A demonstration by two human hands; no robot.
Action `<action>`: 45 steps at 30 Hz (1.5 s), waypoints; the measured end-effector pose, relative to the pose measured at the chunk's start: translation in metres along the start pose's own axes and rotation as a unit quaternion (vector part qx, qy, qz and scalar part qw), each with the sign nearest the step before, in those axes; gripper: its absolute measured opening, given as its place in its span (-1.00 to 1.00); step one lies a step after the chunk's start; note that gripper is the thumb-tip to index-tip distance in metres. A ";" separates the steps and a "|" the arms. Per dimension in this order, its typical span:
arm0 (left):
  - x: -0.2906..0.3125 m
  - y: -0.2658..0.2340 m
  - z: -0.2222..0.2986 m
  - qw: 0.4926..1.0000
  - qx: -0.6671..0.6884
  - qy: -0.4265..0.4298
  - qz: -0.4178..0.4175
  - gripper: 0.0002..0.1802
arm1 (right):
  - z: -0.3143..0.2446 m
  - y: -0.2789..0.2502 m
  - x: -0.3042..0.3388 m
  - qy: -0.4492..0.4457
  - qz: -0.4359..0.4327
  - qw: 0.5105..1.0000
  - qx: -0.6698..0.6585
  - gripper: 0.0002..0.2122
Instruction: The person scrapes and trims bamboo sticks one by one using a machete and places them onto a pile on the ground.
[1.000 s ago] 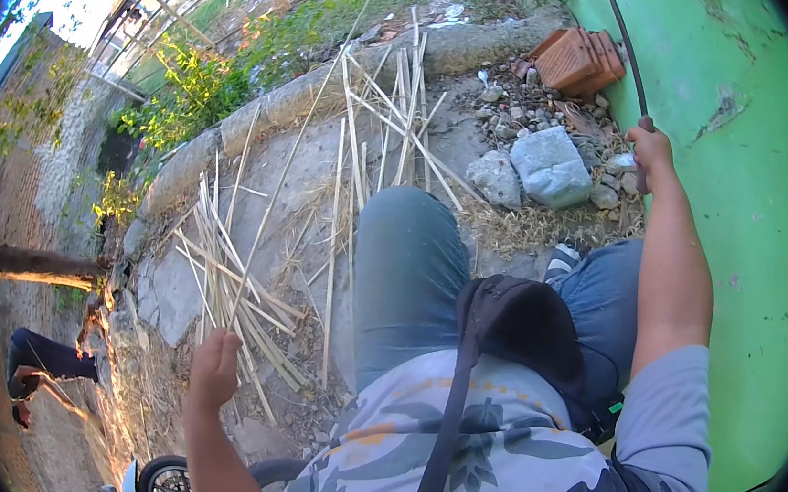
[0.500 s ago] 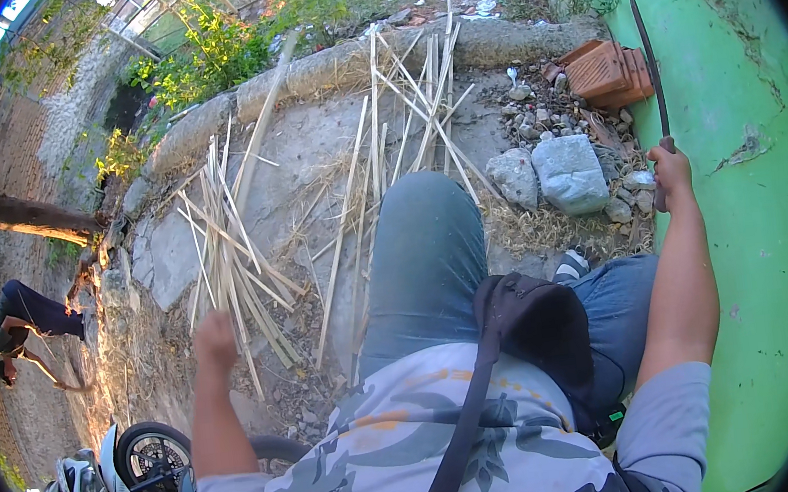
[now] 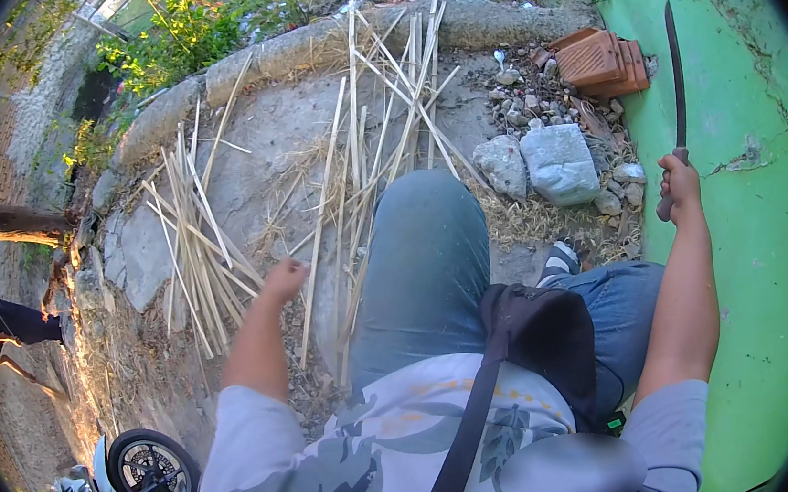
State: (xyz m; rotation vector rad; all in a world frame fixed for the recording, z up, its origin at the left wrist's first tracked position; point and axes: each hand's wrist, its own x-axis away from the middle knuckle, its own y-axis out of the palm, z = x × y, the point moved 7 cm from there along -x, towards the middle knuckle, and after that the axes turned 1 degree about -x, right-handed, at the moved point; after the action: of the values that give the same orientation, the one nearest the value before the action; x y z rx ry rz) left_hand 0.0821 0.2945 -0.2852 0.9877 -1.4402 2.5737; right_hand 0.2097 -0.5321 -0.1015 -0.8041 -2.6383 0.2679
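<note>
My right hand (image 3: 680, 182) is wrapped round the brown handle of a machete (image 3: 676, 72). Its long dark blade points up and away, in front of the green wall. Over the ground left of my knee, my left hand (image 3: 284, 281) is curled closed, with nothing seen in it. Beside that hand lies a loose pile of pale split bamboo strips (image 3: 196, 238). A second spread of bamboo strips (image 3: 408, 100) lies beyond my knee, crossing one another and partly resting on the low concrete kerb.
The green wall (image 3: 755, 304) runs along my right. Near it are stacked orange roof tiles (image 3: 601, 66), a pale stone block (image 3: 559, 166) and rubble. A motorcycle (image 3: 153, 468) stands at lower left. Another person (image 3: 14, 329) bends over farther left, by a tree trunk (image 3: 3, 225).
My left hand has moved right, toward my knee. A blurred strip above the left pile now lies still on it. The machete has shifted slightly right, still in my right hand.
</note>
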 end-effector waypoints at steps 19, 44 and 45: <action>-0.074 0.165 0.031 0.996 -0.022 -0.075 -0.049 -0.28 | 0.008 0.004 -0.001 0.104 0.068 0.988 -0.091 -0.85; -0.037 0.117 0.061 0.985 0.126 0.067 0.095 -0.59 | -0.045 0.069 0.028 -0.059 -0.012 0.994 0.094 -0.85; -0.032 0.110 0.061 0.985 0.126 0.061 0.102 -0.60 | -0.047 0.076 0.031 -0.067 -0.034 0.992 0.104 -0.84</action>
State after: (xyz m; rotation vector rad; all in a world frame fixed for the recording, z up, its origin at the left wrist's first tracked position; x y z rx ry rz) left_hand 0.1037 0.1929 -0.3633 0.7205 -1.2710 2.9623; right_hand 0.2421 -0.4490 -0.0711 -0.6484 -2.6979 0.5859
